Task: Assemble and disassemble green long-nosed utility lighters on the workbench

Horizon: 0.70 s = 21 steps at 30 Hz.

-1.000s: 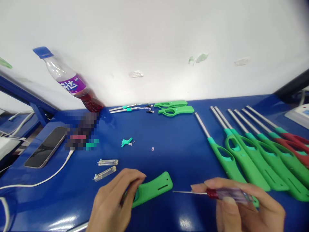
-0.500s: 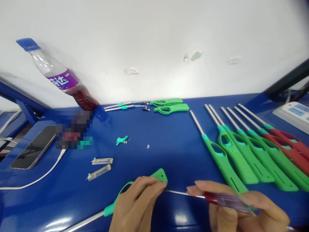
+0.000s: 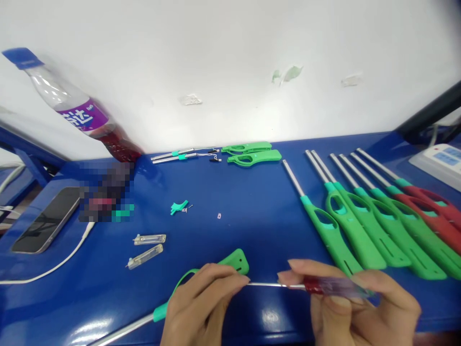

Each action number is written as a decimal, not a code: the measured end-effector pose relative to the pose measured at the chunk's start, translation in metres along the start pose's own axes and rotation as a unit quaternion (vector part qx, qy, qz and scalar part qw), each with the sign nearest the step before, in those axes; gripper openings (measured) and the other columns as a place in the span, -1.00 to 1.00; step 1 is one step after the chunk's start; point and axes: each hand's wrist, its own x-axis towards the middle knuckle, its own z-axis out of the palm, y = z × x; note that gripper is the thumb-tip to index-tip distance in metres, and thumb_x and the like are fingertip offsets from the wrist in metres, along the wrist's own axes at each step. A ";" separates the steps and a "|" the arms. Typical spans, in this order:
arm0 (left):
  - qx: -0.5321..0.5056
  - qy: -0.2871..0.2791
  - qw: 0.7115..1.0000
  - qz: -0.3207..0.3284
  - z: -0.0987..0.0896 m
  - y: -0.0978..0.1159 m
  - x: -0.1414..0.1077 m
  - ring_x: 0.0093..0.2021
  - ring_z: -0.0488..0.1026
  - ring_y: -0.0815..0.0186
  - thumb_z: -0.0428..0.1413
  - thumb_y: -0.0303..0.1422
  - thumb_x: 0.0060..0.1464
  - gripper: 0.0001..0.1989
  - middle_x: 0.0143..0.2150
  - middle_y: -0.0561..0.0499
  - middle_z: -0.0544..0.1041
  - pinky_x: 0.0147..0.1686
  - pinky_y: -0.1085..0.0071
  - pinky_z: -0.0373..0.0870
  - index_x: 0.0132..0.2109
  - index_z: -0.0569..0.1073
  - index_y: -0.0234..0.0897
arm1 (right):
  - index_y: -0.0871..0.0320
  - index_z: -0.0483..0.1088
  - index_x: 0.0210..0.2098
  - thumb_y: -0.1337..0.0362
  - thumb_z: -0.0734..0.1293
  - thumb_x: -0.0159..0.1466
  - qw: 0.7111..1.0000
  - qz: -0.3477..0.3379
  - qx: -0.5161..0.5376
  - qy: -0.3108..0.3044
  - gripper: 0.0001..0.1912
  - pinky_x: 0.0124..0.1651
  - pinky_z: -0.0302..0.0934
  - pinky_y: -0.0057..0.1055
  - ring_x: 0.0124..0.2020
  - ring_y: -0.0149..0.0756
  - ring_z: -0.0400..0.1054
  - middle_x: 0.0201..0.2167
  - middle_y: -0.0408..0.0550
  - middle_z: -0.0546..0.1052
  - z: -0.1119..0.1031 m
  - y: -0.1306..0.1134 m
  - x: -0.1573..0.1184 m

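- In the head view, your left hand (image 3: pixel 201 305) comes up from the near edge, back of the hand up, with its fingers curled down over the held lighter (image 3: pixel 237 259) and bunched near its handle end.
- That green lighter lies aslant at the near middle of the blue table (image 3: pixel 259 230), its metal tube running to the near left and its slotted handle end showing just beyond your fingers.
- Your right hand (image 3: pixel 360 307), at the near right, grips the screwdriver (image 3: pixel 333 286) by its clear red and purple handle, thumb below and fingers above.
- The shaft lies nearly level, pointing left to your left fingertips; you cannot tell where its tip sits.
- On the far left, the leaning bottle (image 3: pixel 84 113) has a blue cap and a purple label with white Chinese characters; 达 is the clearest, and the smaller lettering is hard to read.
- At the far right, the white device (image 3: pixel 439 161) has a blue-marked panel too small for you to read.
- Left of your hands lie two clear cartridges (image 3: pixel 149 239), with a teal piece (image 3: pixel 178 207) farther off and a phone (image 3: pixel 46 218) at the left.
- To the right, green lighters (image 3: pixel 331 230) lie in a slanting row beside two red lighters (image 3: pixel 425 211).
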 end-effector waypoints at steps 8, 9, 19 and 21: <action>0.001 0.014 1.000 0.003 0.002 -0.002 -0.002 -0.15 0.61 0.45 0.10 -0.67 0.30 -0.65 -0.10 0.08 0.63 -0.10 0.59 0.55 0.04 0.57 -0.16 | 0.09 0.19 0.08 0.43 0.23 0.48 0.998 0.006 -0.009 -0.064 -0.77 -0.30 0.61 -0.27 -0.35 -0.19 0.64 -0.16 0.03 0.68 -0.016 0.011 0.006; 0.006 0.018 1.000 0.009 0.003 -0.002 -0.003 -0.14 0.61 0.45 0.11 -0.67 0.30 -0.65 -0.10 0.08 0.63 -0.08 0.58 0.55 0.05 0.57 -0.16 | 0.09 0.19 0.08 0.43 0.23 0.48 0.998 0.004 -0.009 -0.063 -0.77 -0.31 0.60 -0.27 -0.35 -0.19 0.64 -0.16 0.02 0.68 -0.015 0.010 0.006; 0.120 0.034 0.988 0.086 0.002 0.001 -0.002 -0.15 0.68 0.33 0.07 -0.50 0.40 -0.77 -0.09 -0.03 0.69 -0.29 0.52 0.58 0.09 0.55 -0.24 | 0.05 0.21 0.14 0.44 0.22 0.48 0.997 0.030 -0.010 -0.074 -0.71 -0.26 0.61 -0.29 -0.33 -0.23 0.64 -0.20 -0.07 0.65 -0.016 0.012 0.006; 0.101 0.028 0.992 0.076 0.003 0.001 -0.002 -0.12 0.68 0.35 0.09 -0.53 0.39 -0.74 -0.08 0.00 0.70 -0.23 0.54 0.59 0.11 0.54 -0.23 | 0.04 0.21 0.15 0.43 0.22 0.48 0.996 0.039 -0.006 -0.084 -0.70 -0.25 0.61 -0.29 -0.34 -0.24 0.64 -0.20 -0.07 0.65 -0.018 0.012 0.006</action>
